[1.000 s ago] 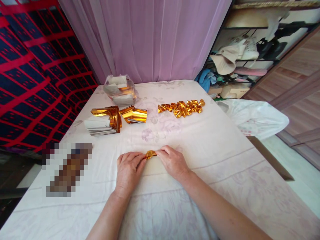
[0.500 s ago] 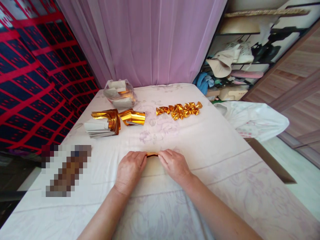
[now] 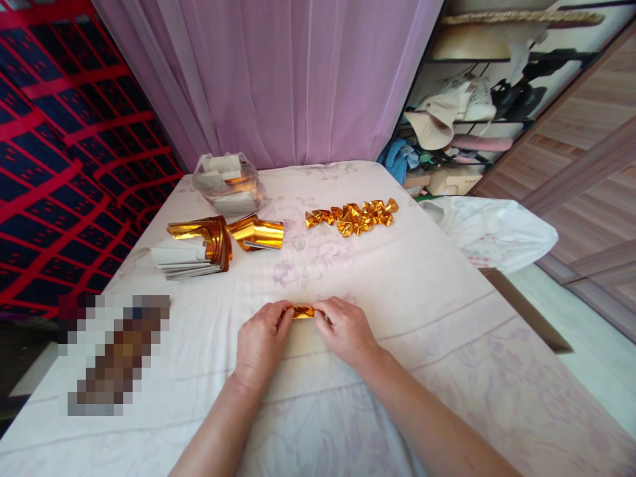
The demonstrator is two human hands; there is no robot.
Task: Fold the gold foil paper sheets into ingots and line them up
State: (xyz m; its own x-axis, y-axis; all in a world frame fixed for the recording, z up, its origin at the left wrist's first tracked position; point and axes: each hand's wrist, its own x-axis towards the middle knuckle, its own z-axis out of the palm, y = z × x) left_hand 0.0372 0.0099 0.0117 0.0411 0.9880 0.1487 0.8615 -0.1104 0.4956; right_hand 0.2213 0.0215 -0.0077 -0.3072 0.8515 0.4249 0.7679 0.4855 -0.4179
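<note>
Across the pale sheet of the bed [image 3: 447, 331], both the left hand [image 3: 259, 343] and right hand [image 3: 348, 331] pinch a small gold foil [image 3: 303, 311] between fingertips, best creased firmly with ends level.

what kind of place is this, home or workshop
Most likely a home bedroom. The hands fold gold foil paper on a bed under a pale floral sheet, with a pink curtain behind it and open shelves of hats and clothes beside it.
</note>
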